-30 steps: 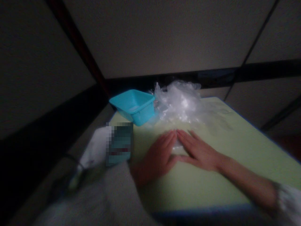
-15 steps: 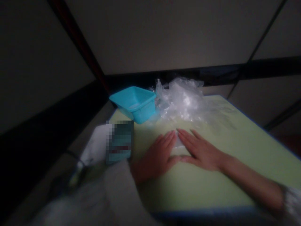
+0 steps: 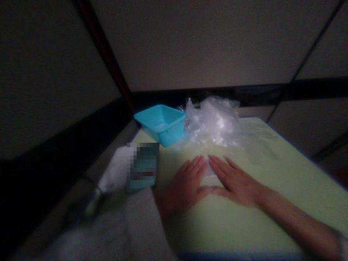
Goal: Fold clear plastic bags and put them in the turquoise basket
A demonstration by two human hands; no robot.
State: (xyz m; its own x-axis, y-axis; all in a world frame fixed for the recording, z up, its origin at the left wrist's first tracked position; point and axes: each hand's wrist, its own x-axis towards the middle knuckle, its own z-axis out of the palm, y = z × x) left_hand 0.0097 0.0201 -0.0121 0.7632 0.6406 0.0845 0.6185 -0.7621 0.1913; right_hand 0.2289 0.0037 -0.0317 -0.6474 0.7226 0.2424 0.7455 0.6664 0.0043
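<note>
Both palms face down on the pale green table [image 3: 272, 174]. My left hand [image 3: 187, 185] lies flat with its fingers extended. My right hand [image 3: 236, 181] is flat too, fingers stretched toward the upper left. The fingertips of the two hands almost meet, and the thumbs touch below them. Between and partly under the fingers is a small whitish, translucent flat piece [image 3: 210, 169]; its exact shape is covered by the hands.
A turquoise plastic basin [image 3: 172, 133] stands at the back left. Beside it is a heap of crumpled clear plastic [image 3: 217, 119]. A pixelated greenish object [image 3: 143, 166] and a white object [image 3: 116, 170] lie at the left edge.
The whole view has shifted slightly, so everything appears a little lower and further right. Both hands keep nearly the same flat pose on the table.
</note>
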